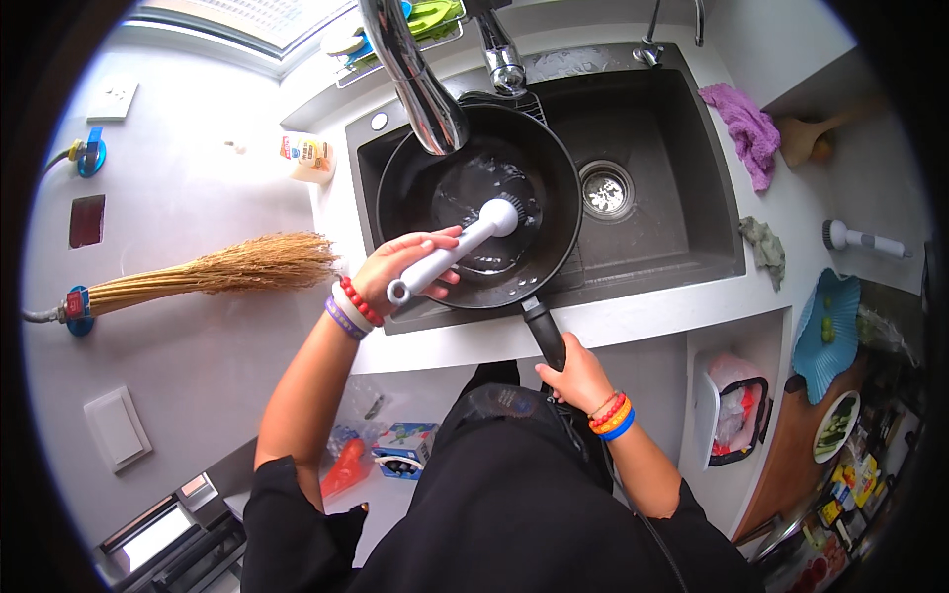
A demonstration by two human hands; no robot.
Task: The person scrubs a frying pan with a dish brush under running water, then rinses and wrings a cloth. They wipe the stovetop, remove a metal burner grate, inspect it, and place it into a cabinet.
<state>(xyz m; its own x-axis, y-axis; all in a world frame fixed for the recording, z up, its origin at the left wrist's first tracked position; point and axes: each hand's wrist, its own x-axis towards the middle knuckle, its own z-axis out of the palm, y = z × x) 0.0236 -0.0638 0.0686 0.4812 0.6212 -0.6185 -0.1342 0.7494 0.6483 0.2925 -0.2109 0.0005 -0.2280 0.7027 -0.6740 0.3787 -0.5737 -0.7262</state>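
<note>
A black frying pan (pixel 415 178) with some water in it rests over the left part of a dark double sink (pixel 697 185), below a chrome faucet (pixel 422 96). My left hand (pixel 404 263) holds a white dish brush (pixel 452 256) by its handle, the thumb along the top. The round brush head is over the inside of the pan, its dark bristles facing the pan's bottom; whether they touch it I cannot tell. My right hand (pixel 582 374) is closed around the pan's black handle (pixel 543 333), in front of the counter's edge.
Left of the sink stands a dish soap bottle (pixel 308 159); a straw broom (pixel 245 267) hangs on the wall. A purple cloth (pixel 745 133), a grey rag (pixel 764 248), a second brush (pixel 864 240) and a blue fluted dish (pixel 823 333) lie to the right. An open bin (pixel 734 422) is below.
</note>
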